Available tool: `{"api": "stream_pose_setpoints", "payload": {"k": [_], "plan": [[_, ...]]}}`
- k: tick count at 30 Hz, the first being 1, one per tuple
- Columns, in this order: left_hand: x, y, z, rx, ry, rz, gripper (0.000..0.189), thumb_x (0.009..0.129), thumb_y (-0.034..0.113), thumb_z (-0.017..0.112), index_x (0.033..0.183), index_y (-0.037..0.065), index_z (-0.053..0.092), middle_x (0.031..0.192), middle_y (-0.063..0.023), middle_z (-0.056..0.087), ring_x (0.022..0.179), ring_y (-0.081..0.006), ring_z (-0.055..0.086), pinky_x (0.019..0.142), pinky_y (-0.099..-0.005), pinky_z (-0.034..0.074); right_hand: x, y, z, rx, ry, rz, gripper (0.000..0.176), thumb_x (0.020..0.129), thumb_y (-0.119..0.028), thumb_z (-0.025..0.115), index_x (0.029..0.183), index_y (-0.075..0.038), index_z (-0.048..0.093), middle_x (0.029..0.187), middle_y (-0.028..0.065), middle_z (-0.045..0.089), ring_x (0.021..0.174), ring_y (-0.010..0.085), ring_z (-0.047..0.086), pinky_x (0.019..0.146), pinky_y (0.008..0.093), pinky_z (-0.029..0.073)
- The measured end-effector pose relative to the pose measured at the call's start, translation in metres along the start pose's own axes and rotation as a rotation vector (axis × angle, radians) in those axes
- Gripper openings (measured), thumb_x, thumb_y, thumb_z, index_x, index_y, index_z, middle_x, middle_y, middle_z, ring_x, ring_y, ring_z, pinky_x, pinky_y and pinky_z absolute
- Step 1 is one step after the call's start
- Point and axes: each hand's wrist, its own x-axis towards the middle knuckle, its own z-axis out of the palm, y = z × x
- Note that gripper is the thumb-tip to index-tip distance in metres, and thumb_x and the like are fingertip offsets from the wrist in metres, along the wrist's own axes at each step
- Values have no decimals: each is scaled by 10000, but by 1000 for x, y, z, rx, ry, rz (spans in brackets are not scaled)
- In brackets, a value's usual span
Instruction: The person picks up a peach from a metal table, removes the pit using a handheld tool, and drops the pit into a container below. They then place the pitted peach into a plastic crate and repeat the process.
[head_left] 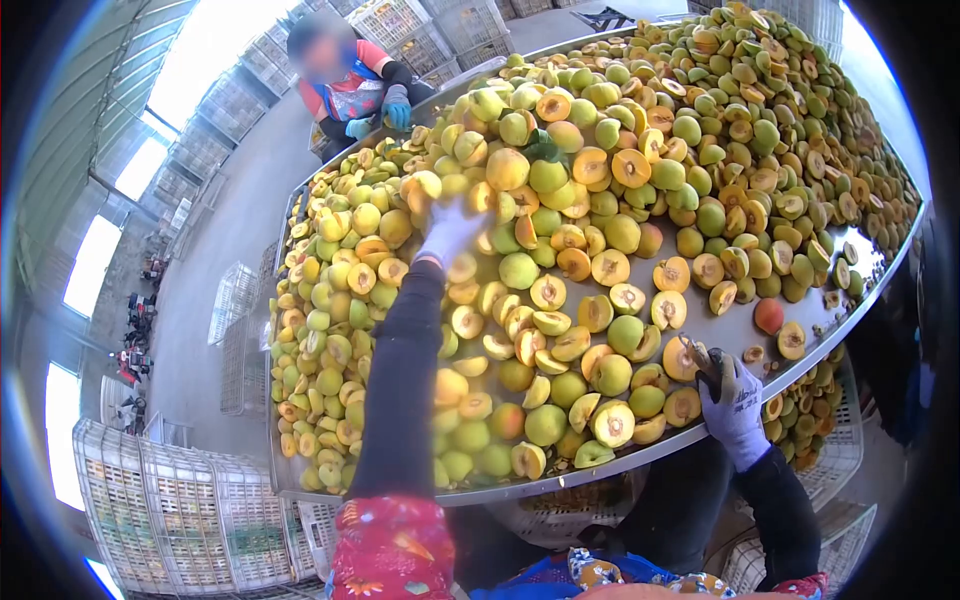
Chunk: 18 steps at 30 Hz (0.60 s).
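My left hand (455, 232), in a pale glove, reaches far across the metal table onto a heap of yellow-green peaches (508, 169). It is blurred by motion, but its fingers look spread over the fruit. Close to the table's front edge is my right hand (735, 405), in a pale glove with dark fingers. Those fingers are curled together around something small and thin that I cannot make out. Beside it lie cut peach halves (682, 358), some with the stone showing. A single red peach (769, 316) rests on bare metal nearby.
The metal table (640, 458) has a raised rim. Across it, a person (350, 85) in blue gloves sits at the far left. Plastic crates (165, 505) stand at lower left, with more stacked crates (400, 35) behind. A crate of halves (840, 440) sits below the right edge.
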Motion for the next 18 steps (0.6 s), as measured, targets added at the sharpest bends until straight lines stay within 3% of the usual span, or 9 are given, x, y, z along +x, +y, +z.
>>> {"api": "stream_pose_setpoints", "payload": {"k": [2, 3, 4, 6, 7, 10, 12, 13, 18], "plan": [[-29, 60, -12, -80, 152, -167, 849, 783, 639, 654, 1430, 122, 468, 1459, -319, 324, 1332, -521, 347, 1113, -486, 337, 2, -2, -1, 7, -2, 13, 376, 792, -134, 695, 1138, -35, 586, 973, 169, 642, 870, 380, 640, 749, 452, 510], [-29, 57, -7, -36, 124, -156, 931, 728, 695, 669, 1432, 119, 469, 1426, -359, 327, 1312, -509, 388, 1109, -485, 342, 1, 1, 2, 8, -5, 18, 377, 791, -136, 697, 1138, -38, 586, 975, 168, 643, 873, 379, 641, 750, 452, 510], [-34, 52, -1, 30, 173, -85, 853, 748, 654, 680, 1392, 119, 515, 1383, -279, 426, 1270, -445, 465, 1080, -485, 368, 2, 2, 2, 1, 0, 15, 376, 791, -137, 697, 1137, -39, 587, 976, 168, 643, 874, 378, 642, 750, 451, 511], [-50, 44, -1, -46, 23, 12, 758, 769, 603, 690, 1327, 106, 567, 1310, -186, 523, 1223, -371, 521, 1042, -480, 396, 1, 0, 2, -8, 4, 10, 375, 791, -138, 697, 1136, -41, 587, 977, 167, 644, 876, 376, 643, 751, 450, 512], [-66, 47, 2, 16, 45, 42, 674, 787, 557, 691, 1274, 100, 601, 1261, -135, 569, 1189, -331, 548, 1026, -468, 406, 1, -1, 1, -16, 0, 17, 373, 791, -139, 697, 1134, -42, 587, 978, 166, 644, 878, 375, 643, 752, 448, 513], [-115, 52, 22, -152, -72, 223, 577, 799, 475, 690, 1257, 138, 593, 1280, -139, 580, 1168, -352, 559, 1001, -431, 429, -1, -4, 1, -19, -20, 32, 369, 793, -144, 697, 1131, -43, 587, 983, 163, 645, 884, 372, 645, 757, 445, 516], [-152, 70, 13, 113, -113, 359, 532, 799, 442, 692, 1234, 151, 595, 1256, -121, 592, 1161, -346, 555, 1009, -449, 424, 0, 1, 1, -9, -18, 21, 368, 795, -147, 696, 1129, -43, 584, 988, 162, 645, 888, 371, 646, 758, 444, 517], [-161, 76, 2, 102, -270, 315, 507, 794, 429, 709, 1212, 162, 605, 1277, -134, 566, 1183, -363, 528, 1029, -458, 411, 0, 2, 2, -10, -25, 24, 372, 796, -155, 698, 1131, -43, 579, 995, 162, 645, 891, 373, 646, 759, 446, 519], [-218, 67, -36, -171, -277, 311, 538, 808, 356, 770, 1275, 138, 616, 1417, -143, 483, 1345, -363, 418, 1105, -438, 374, -1, 2, 2, -19, -19, 30, 374, 808, -164, 694, 1144, -51, 576, 1011, 164, 644, 900, 376, 646, 769, 454, 518]]}}
